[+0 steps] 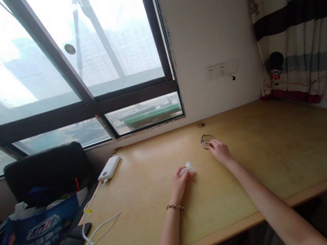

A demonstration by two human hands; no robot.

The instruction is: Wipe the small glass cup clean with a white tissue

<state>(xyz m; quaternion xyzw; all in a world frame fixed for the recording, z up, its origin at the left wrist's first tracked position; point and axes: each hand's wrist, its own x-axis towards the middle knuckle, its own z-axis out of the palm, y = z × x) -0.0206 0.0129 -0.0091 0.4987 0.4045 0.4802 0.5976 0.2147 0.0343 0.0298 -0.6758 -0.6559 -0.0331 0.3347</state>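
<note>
Near the middle of the wooden table (151,205), my left hand (181,180) is closed round a crumpled white item (189,168), which looks like tissue or thin plastic. A beaded bracelet circles my left wrist. Farther back and to the right, my right hand (219,150) pinches the edge of a thin dark loop (205,141), perhaps a bracelet or cord, at the tabletop. The two hands are apart.
A white power bank (109,168) lies at the table's left edge, with a white cable (100,227) trailing from it. Left of the table are a black chair (48,169) and a blue bag (42,233). Behind stand a window, wall sockets (216,71) and a curtain (296,30).
</note>
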